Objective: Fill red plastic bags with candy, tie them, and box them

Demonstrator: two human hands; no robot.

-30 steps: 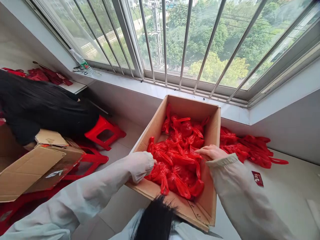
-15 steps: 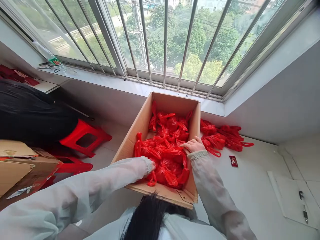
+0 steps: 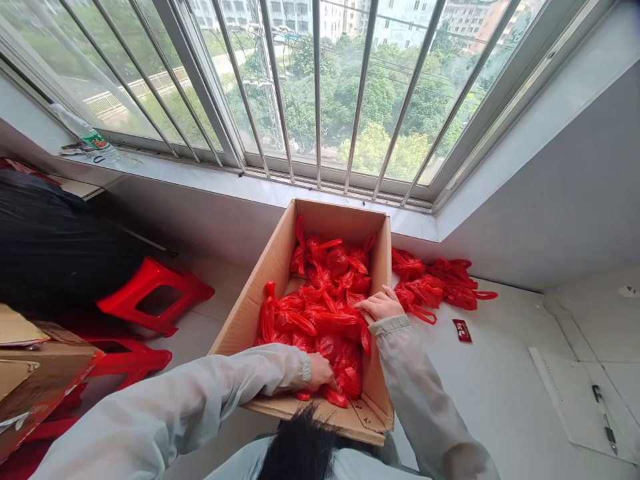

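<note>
An open cardboard box [image 3: 247,298] in front of me holds many knotted red plastic bags [image 3: 325,313], their contents hidden. Down at the near end of the box, my left hand [image 3: 320,372] has its fingers curled into a red bag; the bags partly cover the fingertips. My right hand [image 3: 381,307] reaches over the right wall, fingers bent together against a red bag [image 3: 367,333]. Part of its grip is out of sight.
More red bags [image 3: 435,283] lie right of the box on a white surface, near a small red packet [image 3: 463,331] and pens [image 3: 609,433] on paper. Red stools [image 3: 160,300], another carton [image 3: 45,373] and a dark-clothed person [image 3: 60,247] are leftward. A barred window stands ahead.
My left hand has moved right and closer to the box's near wall, shifting the bags there. The right hand stays by the right wall. The view has tilted up slightly.
</note>
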